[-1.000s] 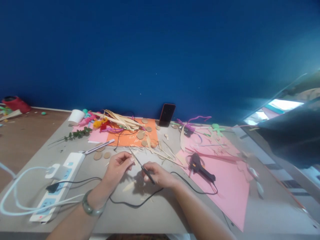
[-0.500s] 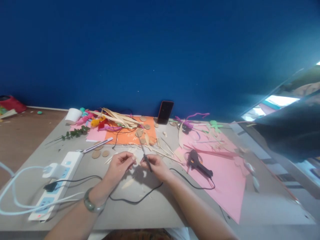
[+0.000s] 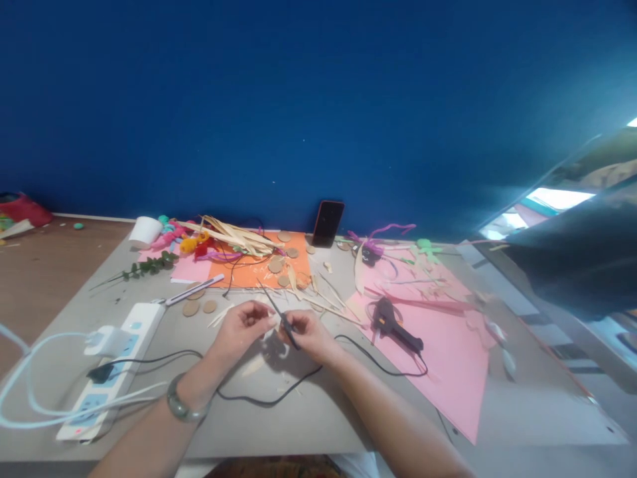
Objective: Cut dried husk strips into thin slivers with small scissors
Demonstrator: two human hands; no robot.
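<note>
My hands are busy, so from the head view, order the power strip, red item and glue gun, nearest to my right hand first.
1. Glue gun, right of your right hand, on pink paper.
2. Power strip, left side.
3. Red item, far left.

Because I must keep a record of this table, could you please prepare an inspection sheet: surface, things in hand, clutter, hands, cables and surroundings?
Surface: grey table, partly covered by pink paper and an orange sheet.
Things in hand: dark slim tool; small pale piece, too small to identify.
Clutter: pale strips, tan discs, white cup, glue gun lying on the pink paper.
Hands: right hand grips the tool; left hand seems to pinch the pale piece.
Cables: black cable from the power strip passes beneath both arms; white cable loops at left.
Surroundings: blue wall behind; dark blurred shape at right, unclear.
</note>
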